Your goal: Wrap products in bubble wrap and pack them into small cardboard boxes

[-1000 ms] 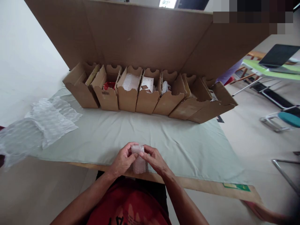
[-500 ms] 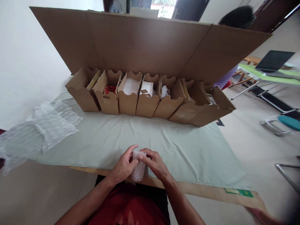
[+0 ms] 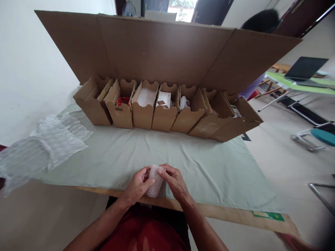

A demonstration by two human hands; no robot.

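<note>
A small roll of bubble wrap (image 3: 155, 184) is held between both hands just above the near table edge; whether anything is inside it cannot be made out. My left hand (image 3: 139, 183) grips its left side, with the thumb across the front. On the other side, my right hand (image 3: 174, 181) closes on the upper right of the roll, thumb on the front and fingers behind. Loose sheets of bubble wrap (image 3: 56, 139) lie crumpled on the left part of the table.
Several open cardboard bins (image 3: 142, 115) stand in a row at the back of the green tablecloth (image 3: 125, 150). Behind them rises a cardboard panel (image 3: 162, 52). A person's dark hair (image 3: 261, 21) shows beyond it. A laptop (image 3: 300, 69) rests on a green table at right.
The bubble-wrap roll has been raised slightly and tilted, its top leaning right. My left fingers have curled in closer around it.
</note>
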